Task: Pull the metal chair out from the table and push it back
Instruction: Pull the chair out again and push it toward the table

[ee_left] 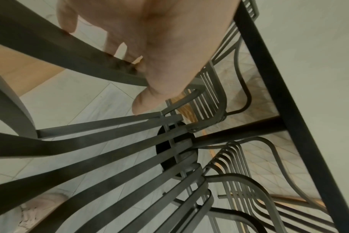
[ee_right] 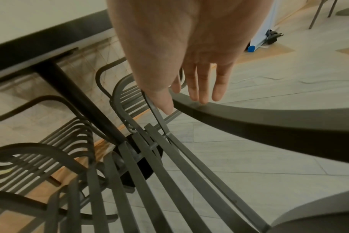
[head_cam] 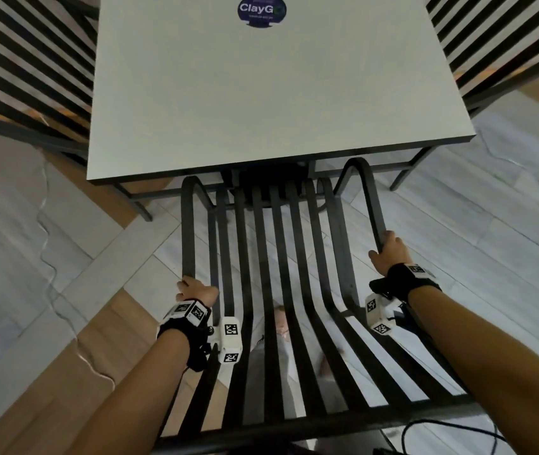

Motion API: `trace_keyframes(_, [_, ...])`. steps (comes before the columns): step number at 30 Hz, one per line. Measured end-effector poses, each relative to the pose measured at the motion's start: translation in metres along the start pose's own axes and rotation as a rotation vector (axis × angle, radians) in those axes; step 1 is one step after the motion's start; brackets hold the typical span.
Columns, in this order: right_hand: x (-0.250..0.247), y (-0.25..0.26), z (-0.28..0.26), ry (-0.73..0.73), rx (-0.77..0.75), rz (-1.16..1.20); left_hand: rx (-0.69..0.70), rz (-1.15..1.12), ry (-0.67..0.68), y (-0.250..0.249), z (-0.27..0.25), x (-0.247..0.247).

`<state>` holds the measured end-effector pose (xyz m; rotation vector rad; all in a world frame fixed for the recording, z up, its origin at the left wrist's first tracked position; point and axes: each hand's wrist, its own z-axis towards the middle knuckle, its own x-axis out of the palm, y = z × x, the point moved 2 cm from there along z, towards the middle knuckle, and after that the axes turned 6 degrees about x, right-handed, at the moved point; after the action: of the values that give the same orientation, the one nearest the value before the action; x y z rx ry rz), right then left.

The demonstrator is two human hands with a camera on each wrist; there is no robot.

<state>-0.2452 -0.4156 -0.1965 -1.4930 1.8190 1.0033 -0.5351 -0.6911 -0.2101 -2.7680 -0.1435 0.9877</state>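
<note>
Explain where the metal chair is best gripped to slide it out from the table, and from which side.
Grip the two flat armrest bars of the metal chair, one per hand, reaching forward from behind it. They run parallel along both sides, so an even pull should keep it straight; its front sits under the table. The left hand and right hand hold there.

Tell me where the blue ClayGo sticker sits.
In the head view, the sticker lies on the white table, top centre of the picture, far across from the metal chair at the near edge.
</note>
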Motion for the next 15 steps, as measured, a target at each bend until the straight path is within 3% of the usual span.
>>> trace_keyframes(7, [-0.033, -0.016, -0.02, 0.044, -0.199, 0.096, 0.164, -0.097, -0.035, -0.012, -0.061, 0.017])
trace_keyframes(11, [-0.08, -0.059, -0.023, 0.041, -0.332, 0.11, 0.278, -0.22, -0.031, -0.022, -0.117, 0.03])
trace_keyframes(15, [-0.135, -0.118, -0.022, 0.001, -0.36, 0.126, 0.348, -0.353, -0.072, -0.034, -0.181, 0.054])
